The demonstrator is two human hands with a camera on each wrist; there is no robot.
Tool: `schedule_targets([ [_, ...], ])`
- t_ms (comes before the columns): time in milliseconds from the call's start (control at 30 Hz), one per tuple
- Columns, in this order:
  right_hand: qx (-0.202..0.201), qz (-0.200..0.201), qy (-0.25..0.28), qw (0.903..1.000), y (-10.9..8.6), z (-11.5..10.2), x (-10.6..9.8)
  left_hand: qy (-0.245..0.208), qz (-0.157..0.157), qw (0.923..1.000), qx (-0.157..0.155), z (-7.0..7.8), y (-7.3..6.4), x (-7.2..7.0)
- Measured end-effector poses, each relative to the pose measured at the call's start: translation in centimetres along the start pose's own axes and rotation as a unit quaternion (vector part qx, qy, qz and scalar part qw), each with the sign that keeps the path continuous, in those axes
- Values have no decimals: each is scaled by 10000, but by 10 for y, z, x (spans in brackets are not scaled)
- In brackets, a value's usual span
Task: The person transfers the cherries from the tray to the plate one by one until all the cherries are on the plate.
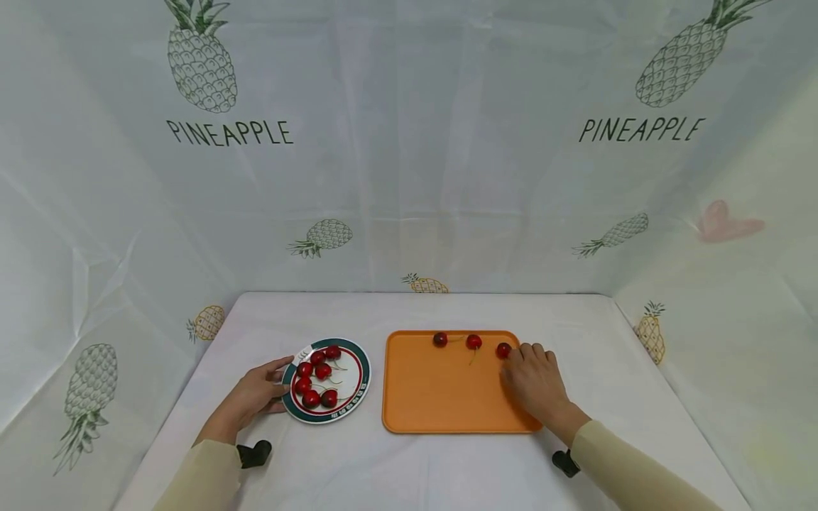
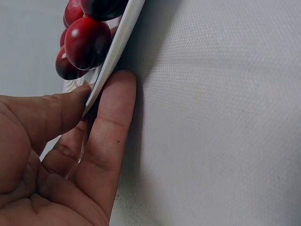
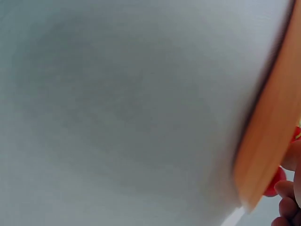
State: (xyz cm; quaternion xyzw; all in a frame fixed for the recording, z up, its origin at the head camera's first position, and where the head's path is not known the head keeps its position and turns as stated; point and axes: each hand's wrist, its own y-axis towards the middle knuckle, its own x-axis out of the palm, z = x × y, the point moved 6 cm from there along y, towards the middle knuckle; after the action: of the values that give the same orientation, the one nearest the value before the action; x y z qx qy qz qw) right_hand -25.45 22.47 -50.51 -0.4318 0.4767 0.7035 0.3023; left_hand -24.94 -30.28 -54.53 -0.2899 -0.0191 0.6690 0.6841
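At the left, a round plate [image 1: 363,383] with a dark green rim holds several dark red cherries [image 1: 310,399], some with stems. My left hand [image 1: 252,394] grips its left rim; up close, the thumb lies on top and a finger [image 2: 115,108] underneath. An orange tray [image 1: 447,397] is to the right of the plate, with three cherries along its far side. Over the tray's right edge, my right hand [image 1: 535,380] has its fingertips at the rightmost cherry [image 1: 503,350]. Whether they pinch it is hidden; only part of that hand [image 3: 292,188] shows in the right wrist view.
Both plate and tray stand on a white-covered table [image 1: 409,468]. Behind and at the sides hangs a pale curtain [image 1: 409,163] printed with pineapples. A black strap piece [image 1: 255,454] is at the left wrist, another [image 1: 565,463] at the right.
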Motion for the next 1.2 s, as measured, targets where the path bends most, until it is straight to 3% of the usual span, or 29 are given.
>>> schedule_targets([
  [1200, 200, -548, -84, 9983, -6, 15, 12, -22, -6, 10000, -9, 5, -5, 0],
])
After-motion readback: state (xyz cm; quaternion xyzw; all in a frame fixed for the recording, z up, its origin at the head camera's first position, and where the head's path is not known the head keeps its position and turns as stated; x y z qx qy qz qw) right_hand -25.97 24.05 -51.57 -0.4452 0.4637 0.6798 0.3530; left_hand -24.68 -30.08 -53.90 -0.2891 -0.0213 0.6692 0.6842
